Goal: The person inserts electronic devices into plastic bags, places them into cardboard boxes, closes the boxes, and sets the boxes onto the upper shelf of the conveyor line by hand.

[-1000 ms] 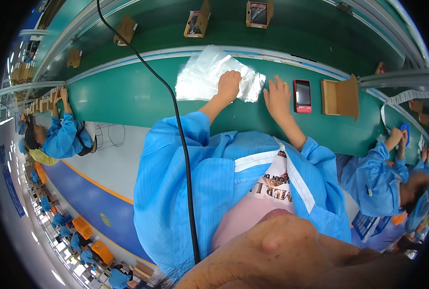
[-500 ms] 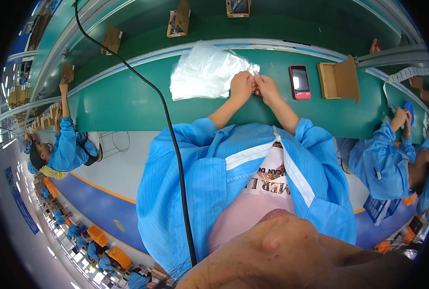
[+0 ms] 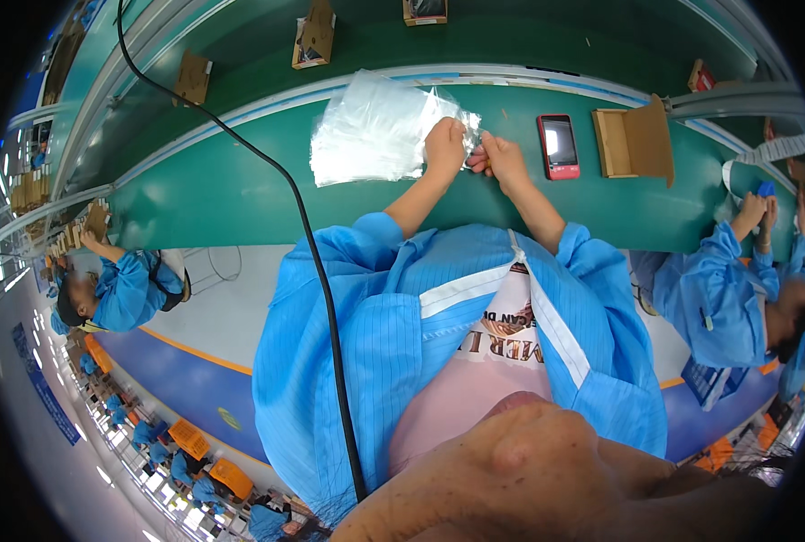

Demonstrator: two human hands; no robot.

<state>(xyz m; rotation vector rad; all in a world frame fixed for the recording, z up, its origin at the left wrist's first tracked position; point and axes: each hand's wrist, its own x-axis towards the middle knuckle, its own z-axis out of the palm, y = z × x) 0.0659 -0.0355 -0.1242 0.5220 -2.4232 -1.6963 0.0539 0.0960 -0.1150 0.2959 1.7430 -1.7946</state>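
A fanned stack of clear plastic bags [image 3: 366, 131] lies on the green bench in front of me. My left hand [image 3: 445, 146] is closed over the right end of the stack, gripping the plastic. Just to its right, my right hand [image 3: 504, 161] is closed in a pinch at a bag's edge, and shiny film shows between the two hands. Its fingertips partly hide what they grip. Further right lies a red handheld device [image 3: 560, 144] with a dark frame and a bright screen, apart from both hands.
An open cardboard box [image 3: 633, 143] sits right of the device. Small boxes [image 3: 315, 36] stand on the darker green surface beyond the rail. A black cable [image 3: 308, 217] hangs across my left side. Co-workers in blue sit left [image 3: 131, 289] and right [image 3: 714, 294].
My hands have drawn slightly apart, opening a gap with plastic film between them. The co-worker at left has lowered a raised arm. The whole view has shifted a little.
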